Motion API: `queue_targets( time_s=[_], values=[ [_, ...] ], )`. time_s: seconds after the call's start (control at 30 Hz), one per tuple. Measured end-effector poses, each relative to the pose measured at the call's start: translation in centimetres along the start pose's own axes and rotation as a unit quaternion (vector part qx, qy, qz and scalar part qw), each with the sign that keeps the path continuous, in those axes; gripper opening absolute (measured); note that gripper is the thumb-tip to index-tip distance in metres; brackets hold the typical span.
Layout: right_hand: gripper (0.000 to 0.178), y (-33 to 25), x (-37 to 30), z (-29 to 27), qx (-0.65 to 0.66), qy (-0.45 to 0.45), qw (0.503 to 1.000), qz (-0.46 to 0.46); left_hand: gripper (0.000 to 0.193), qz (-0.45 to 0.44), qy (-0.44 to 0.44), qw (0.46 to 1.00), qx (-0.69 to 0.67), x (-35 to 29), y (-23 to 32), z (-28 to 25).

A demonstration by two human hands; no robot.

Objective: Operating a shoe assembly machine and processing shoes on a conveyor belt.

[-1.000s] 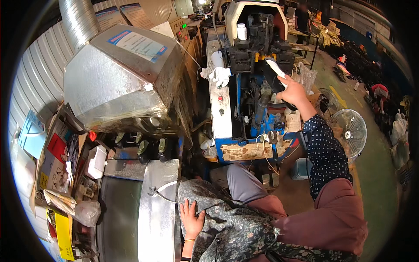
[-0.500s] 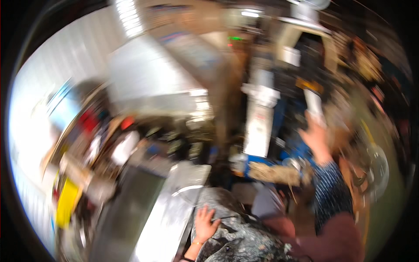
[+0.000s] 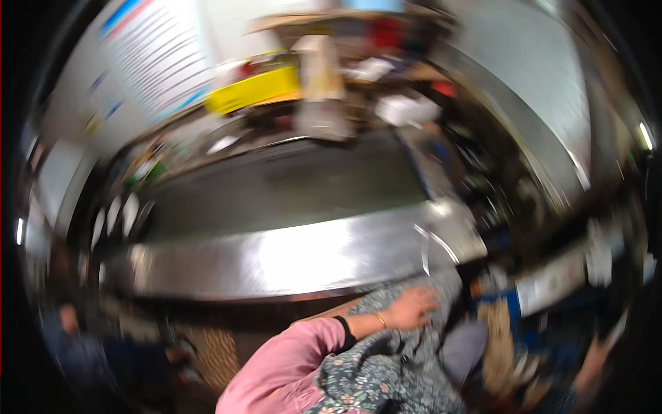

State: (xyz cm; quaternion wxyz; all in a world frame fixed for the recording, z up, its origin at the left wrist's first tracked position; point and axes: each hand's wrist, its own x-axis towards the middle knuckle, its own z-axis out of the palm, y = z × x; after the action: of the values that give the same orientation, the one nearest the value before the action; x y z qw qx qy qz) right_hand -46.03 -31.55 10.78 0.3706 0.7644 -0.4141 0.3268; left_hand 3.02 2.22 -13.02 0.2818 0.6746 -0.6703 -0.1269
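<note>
My left hand [image 3: 410, 309] lies flat on the grey floral apron [image 3: 386, 366] over my lap, fingers stretched out, holding nothing; a thin gold bracelet circles its wrist. Out at the right rim is my right hand [image 3: 592, 360], smeared by motion. A pale flat strip [image 3: 619, 330] appears at its fingertips; whether the fingers grip it or only touch it is too blurred to say. Ahead of my lap runs a shiny metal ledge [image 3: 296, 259], bordering a dark green flat surface [image 3: 289, 183] like a conveyor belt.
Behind the belt stand a yellow box [image 3: 255, 90] and a white crumpled bundle [image 3: 407, 109]. Several pale shoe-sole shapes [image 3: 114, 217] stand at the left end. A blue machine frame [image 3: 507, 310] is at the right. Another person's hand [image 3: 67, 319] shows at far left.
My view has swung left, bringing the belt and metal ledge across the middle. My left hand stays on the apron; my right hand now appears at the lower right rim.
</note>
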Motion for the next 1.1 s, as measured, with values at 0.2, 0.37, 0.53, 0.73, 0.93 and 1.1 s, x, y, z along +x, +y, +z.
queue_targets(
  time_s=[0.2, 0.37, 0.53, 0.73, 0.93, 1.1],
  values=[
    [0.074, 1.1, 1.1, 5.0, -0.037, -0.234, 0.907, 0.349, 0.048, -0.004, -0.006, 1.000, -0.020, 2.0, -0.5, -0.9],
    [0.075, 6.4, -1.5, 0.4, -0.118, -0.247, 0.880, 0.388, 0.049, 0.050, -0.034, 0.998, -0.032, 2.7, 1.5, 1.4],
    [0.075, 1.8, 0.8, -1.0, -0.088, -0.243, 0.878, 0.404, 0.046, 0.073, -0.030, 0.996, -0.039, 2.7, -0.3, 0.9],
    [0.077, 0.5, 4.2, -2.5, -0.080, -0.357, 0.800, 0.476, 0.046, 0.092, -0.053, 0.993, -0.045, 3.2, -2.0, 0.7],
    [0.078, 1.1, 4.2, -2.6, -0.091, -0.365, 0.799, 0.470, 0.045, 0.094, -0.040, 0.994, -0.045, 3.2, -2.3, 1.4],
    [0.078, 1.3, 4.0, -2.1, -0.094, -0.364, 0.807, 0.455, 0.042, 0.080, -0.010, 0.997, -0.018, 3.4, -1.3, 1.9]
  ],
)
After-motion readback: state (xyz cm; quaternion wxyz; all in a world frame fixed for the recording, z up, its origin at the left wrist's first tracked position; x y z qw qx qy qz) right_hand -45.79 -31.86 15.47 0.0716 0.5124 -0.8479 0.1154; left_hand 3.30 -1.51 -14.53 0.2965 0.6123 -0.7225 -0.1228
